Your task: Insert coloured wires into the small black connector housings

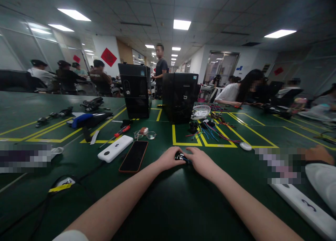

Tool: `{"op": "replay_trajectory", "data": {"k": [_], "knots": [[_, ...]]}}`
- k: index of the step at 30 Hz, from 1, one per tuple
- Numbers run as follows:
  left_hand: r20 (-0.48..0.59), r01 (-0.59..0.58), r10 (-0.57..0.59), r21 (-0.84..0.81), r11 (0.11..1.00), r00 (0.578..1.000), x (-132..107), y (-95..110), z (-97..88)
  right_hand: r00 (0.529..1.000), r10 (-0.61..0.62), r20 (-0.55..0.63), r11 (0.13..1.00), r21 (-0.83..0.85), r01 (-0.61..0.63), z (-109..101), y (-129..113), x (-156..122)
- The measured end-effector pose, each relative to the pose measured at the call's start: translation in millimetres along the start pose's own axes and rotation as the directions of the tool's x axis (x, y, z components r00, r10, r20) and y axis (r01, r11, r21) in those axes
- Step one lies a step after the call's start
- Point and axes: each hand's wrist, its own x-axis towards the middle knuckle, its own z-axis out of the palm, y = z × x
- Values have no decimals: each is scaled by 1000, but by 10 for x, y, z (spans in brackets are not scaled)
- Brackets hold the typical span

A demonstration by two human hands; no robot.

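My left hand (170, 158) and my right hand (198, 161) meet over the green table in front of me. Between them is a small black part with white spots (180, 156), its kind too small to make out. The left fingers close around it. Thin blue wire (187, 161) shows at its right side, by the right fingertips, which are pressed together there. Just left of my hands lies a dark phone with an orange edge (133, 157). Beyond it are eyeglasses (150, 135) and a white power bank marked 8 (115, 148).
Two black computer towers (138, 90) (181, 97) stand ahead. Behind my right hand lie colored wires (207, 129) and a white basket (201, 112). A red screwdriver (122, 130) and blue-handled tool (82, 120) lie left. A neighbor's sleeve (321, 181) and power bank (304, 206) are right.
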Motion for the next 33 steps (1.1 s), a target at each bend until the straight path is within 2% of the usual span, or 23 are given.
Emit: {"op": "replay_trajectory", "data": {"k": [3, 6, 9, 11, 18, 25, 33], "knots": [[-5, -41, 41, -23, 999, 999, 5, -25, -1, 990, -21, -140, 999, 45, 27, -6, -7, 17], [15, -98, 99, -40, 994, 995, 17, -48, -7, 974, -77, -213, 990, 97, 99, -54, -75, 1], [33, -102, 103, -50, 994, 994, 32, -63, -7, 964, -184, -194, 966, 145, 213, -53, -144, -20], [36, -82, 84, -58, 995, 996, 40, -67, -2, 964, -209, -165, 956, 171, 237, -28, -163, -24], [13, -26, 27, -80, 997, 1000, 35, -49, 3, 967, -163, -194, 957, 206, 203, 15, -144, -17], [13, 34, -32, -102, 994, 999, 29, -44, -3, 980, -130, -152, 969, 190, 158, 119, -126, 9], [0, 14, -14, -106, 994, 1000, 34, -66, 20, 968, -172, -181, 970, 141, 198, 70, -176, 31]]}}
